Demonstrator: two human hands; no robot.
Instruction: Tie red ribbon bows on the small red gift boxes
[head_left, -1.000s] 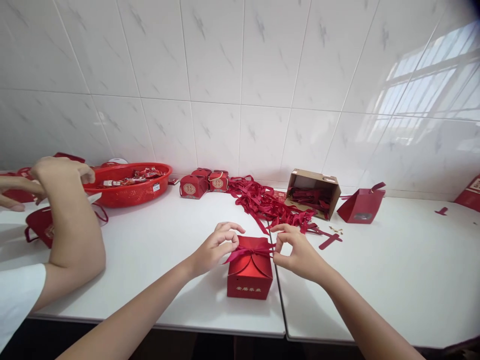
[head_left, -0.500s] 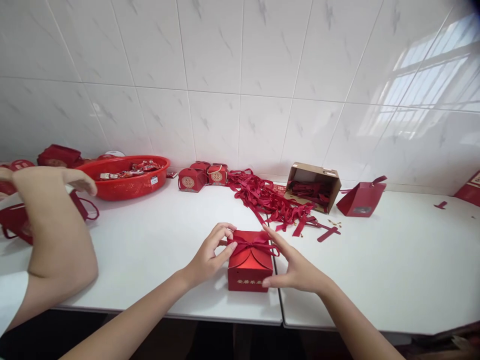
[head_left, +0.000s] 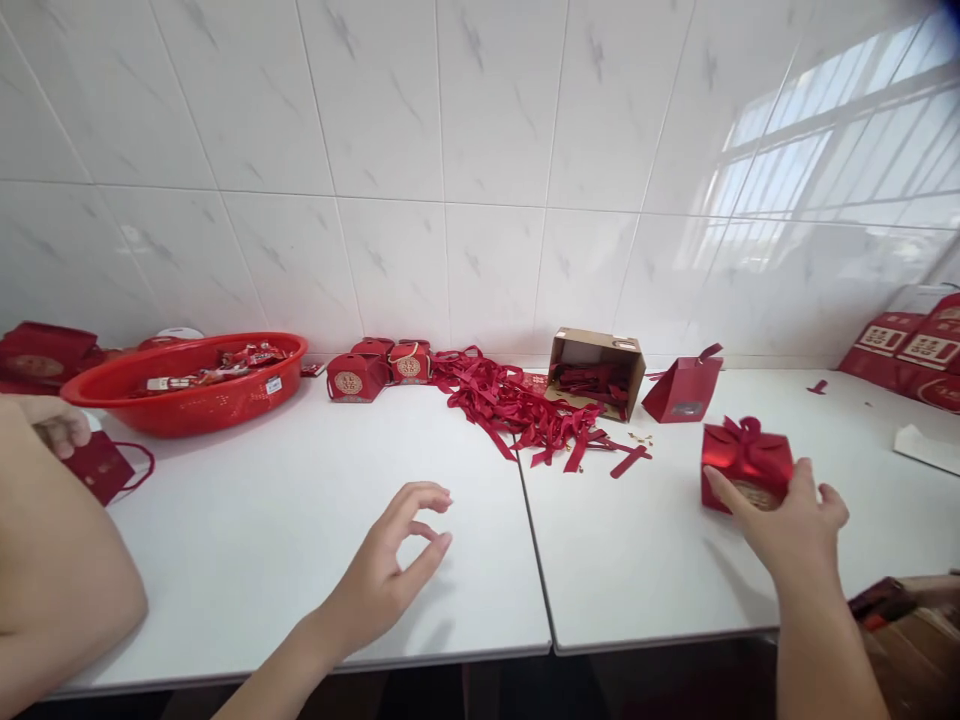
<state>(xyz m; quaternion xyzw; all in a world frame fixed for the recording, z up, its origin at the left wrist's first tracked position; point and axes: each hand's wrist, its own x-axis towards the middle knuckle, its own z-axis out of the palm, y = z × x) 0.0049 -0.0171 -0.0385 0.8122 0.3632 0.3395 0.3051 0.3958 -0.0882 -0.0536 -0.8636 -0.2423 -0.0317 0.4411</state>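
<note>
Red and shiny, the gift box has a bow on top and is over the right part of the bench. The right hand grips it from the near side. The left hand is free, fingers bent and apart. Ribbons lie heaped next to a brown carton.

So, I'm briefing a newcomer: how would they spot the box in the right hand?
Start at the white table, then look right of its dark seam. There the right hand has a shiny red box in its grip. Unlike the duller peaked box behind it, this one wears a ribbon bow on top.
</note>
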